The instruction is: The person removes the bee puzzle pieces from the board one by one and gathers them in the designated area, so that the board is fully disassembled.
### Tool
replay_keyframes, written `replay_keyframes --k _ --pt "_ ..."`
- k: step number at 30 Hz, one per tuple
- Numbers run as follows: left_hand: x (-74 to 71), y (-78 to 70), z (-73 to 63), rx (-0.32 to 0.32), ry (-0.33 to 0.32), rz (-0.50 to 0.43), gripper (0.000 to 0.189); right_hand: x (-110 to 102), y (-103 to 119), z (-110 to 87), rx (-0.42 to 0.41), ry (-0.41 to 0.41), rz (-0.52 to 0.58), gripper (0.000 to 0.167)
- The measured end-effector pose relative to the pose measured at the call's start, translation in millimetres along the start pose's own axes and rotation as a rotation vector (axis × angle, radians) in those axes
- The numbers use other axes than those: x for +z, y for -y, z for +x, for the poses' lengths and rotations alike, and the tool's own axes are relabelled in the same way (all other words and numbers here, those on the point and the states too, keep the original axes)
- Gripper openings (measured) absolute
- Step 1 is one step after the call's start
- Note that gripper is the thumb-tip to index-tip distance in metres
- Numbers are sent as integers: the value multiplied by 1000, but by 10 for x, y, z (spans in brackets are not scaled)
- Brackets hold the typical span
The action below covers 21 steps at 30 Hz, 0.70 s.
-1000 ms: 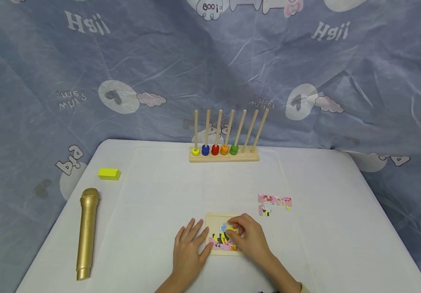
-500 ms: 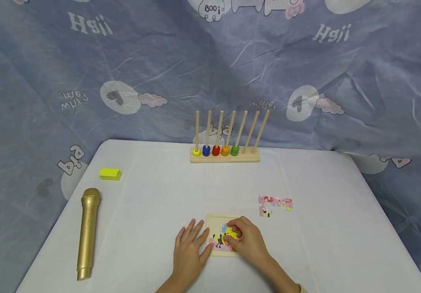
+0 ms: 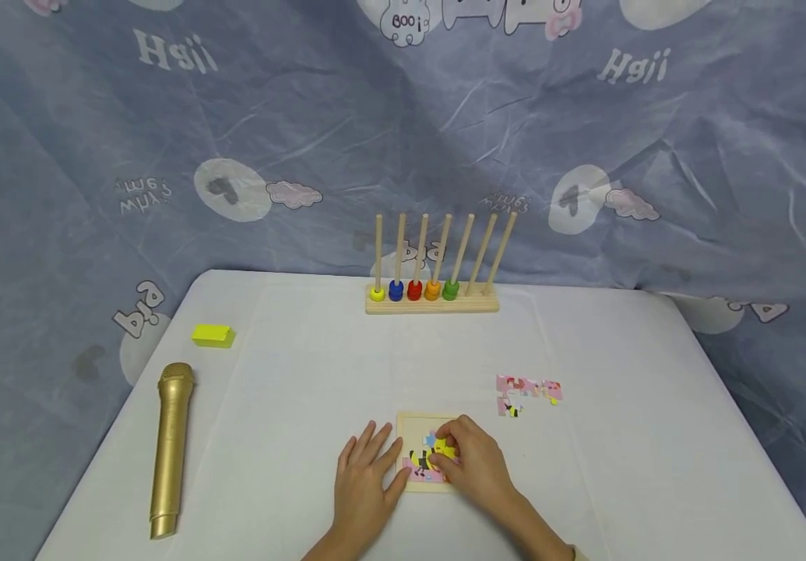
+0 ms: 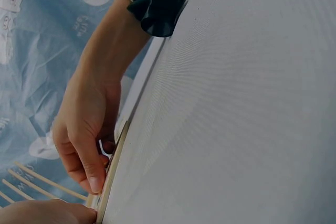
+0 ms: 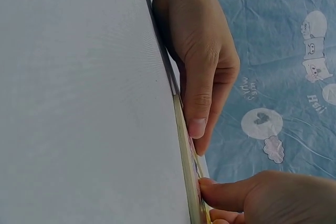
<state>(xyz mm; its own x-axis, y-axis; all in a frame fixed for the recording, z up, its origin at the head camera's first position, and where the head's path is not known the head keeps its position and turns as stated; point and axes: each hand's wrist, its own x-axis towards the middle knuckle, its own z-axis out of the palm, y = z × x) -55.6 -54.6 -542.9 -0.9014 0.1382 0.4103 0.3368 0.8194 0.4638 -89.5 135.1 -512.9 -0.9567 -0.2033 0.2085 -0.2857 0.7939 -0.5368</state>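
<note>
A shallow square wooden puzzle tray (image 3: 431,487) lies near the front of the table, its lower part filled with pink, black and yellow bee-picture pieces (image 3: 419,465). My left hand (image 3: 367,483) rests flat with spread fingers on the tray's left side, thumb at the lower left edge. Over the right half of the tray, my right hand (image 3: 476,460) pinches a yellow puzzle piece (image 3: 447,448) between thumb and curled fingers, low on the picture. In the right wrist view the right thumb (image 5: 226,192) is close against the tray's surface. The right hand hides the tray's right side.
Several loose pink puzzle pieces (image 3: 529,387) lie right of and behind the tray. A wooden peg stand (image 3: 431,306) with coloured beads is at the back. On the left are a gold microphone (image 3: 173,452) and a yellow block (image 3: 213,336). A printed grey-blue cloth (image 3: 346,117) hangs behind the table.
The right fingers have shifted slightly over the yellow piece, staying on the tray's right half. My left hand keeps its place. The whole head view has shifted slightly.
</note>
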Motion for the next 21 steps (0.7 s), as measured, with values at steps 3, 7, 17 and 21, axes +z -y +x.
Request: replay_keyframes --k 3,7,17,21 --pt "11 4 -5 3 0 6 41 2 -7 -5 -4 -3 -12 33" --pt "7 6 -10 3 -4 3 41 11 -13 -15 -30 -19 -35 36" --pt "2 0 -8 15 -17 4 41 -54 44 13 -23 35 -107 36" --pt "12 -4 -11 4 -13 1 41 -124 118 75 -4 118 -123 34"
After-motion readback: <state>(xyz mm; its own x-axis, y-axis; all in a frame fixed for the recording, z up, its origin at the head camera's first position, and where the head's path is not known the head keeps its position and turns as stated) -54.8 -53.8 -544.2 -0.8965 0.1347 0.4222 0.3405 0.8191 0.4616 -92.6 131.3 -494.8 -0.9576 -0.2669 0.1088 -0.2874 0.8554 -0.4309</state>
